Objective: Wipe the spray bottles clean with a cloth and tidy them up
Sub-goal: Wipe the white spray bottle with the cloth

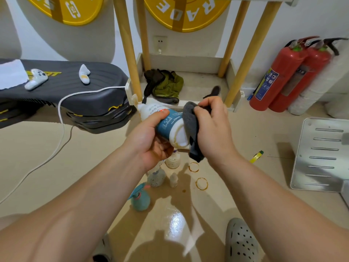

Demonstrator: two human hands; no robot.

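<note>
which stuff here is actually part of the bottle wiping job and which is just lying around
Part of the job:
- white bottle, held in the left hand
- grey cloth, held in the right hand against the bottle's bottom end
- teal spray bottle and speckled bottle, standing below the hands

Just lying about:
- fire extinguishers
- game controller
- white cable
- olive clothing
- metal panel

A gym storeroom: yellow weight plates (186, 14), padded bench (75, 87), two fire extinguishers (289, 76).

1 wide-angle head-worn camera looks forward and steeply down at the floor (245, 140), wall (292, 25) at top.
</note>
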